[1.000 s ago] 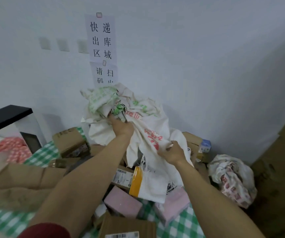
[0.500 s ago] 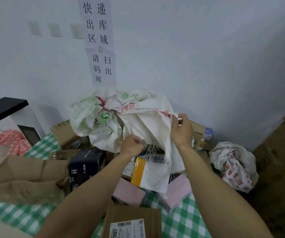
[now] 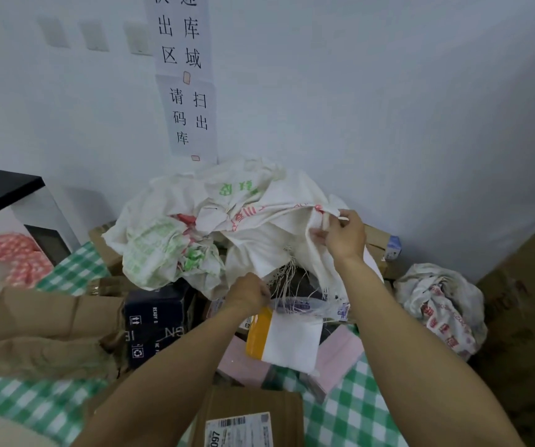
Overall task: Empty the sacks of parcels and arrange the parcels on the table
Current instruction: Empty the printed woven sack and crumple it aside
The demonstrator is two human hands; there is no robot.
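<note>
A crumpled white woven sack [image 3: 269, 233] with red and green print lies heaped on parcels at the back of the green-checked table [image 3: 343, 417]. My right hand [image 3: 343, 235] pinches the sack's upper right edge. My left hand [image 3: 249, 293] grips its frayed lower edge. Below the hands lie a white and yellow mailer [image 3: 287, 340], pink parcels [image 3: 340, 359], a dark blue box [image 3: 156, 321] and a brown carton with a label [image 3: 246, 417].
A second bundled sack [image 3: 443, 304] sits at the right, beside brown cardboard [image 3: 530, 317]. Crumpled brown paper packaging [image 3: 37, 330] fills the left. Cartons [image 3: 377, 240] stand against the wall behind the sack. A black-topped unit [image 3: 5, 191] stands far left.
The sack has come down from held high onto the parcel heap. My right hand moved up to its right edge, my left hand dropped to its lower edge.
</note>
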